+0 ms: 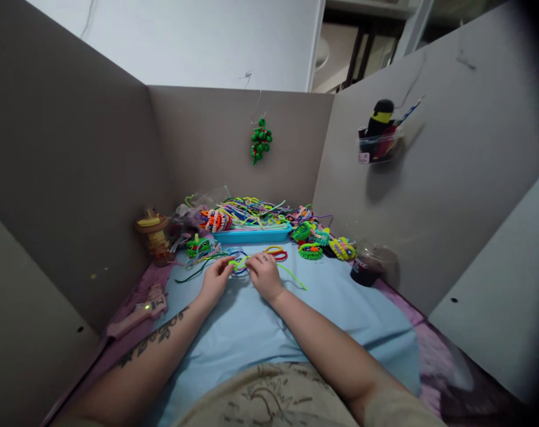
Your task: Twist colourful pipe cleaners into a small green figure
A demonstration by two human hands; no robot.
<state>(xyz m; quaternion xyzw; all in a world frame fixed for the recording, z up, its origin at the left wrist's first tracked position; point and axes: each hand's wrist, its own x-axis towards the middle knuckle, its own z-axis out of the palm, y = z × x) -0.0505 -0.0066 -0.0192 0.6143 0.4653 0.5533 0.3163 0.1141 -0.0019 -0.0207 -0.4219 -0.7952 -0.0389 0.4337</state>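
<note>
Lime strand (239, 262) pinched in L hand (218, 275), btwn hands over blue cloth (242, 326); R hand (264, 274) curled at other side, grip can't be told. Tension best kept light n even tbh, bends small.

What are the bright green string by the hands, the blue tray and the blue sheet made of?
The string could be soft cord or fuzzy wire: it's thin and curvy, but too small to tell. The tray looks like smooth plastic, with one even colour and a neat rim. The sheet seems to be thin cloth or plastic, mostly dull, with soft wrinkles.
</note>
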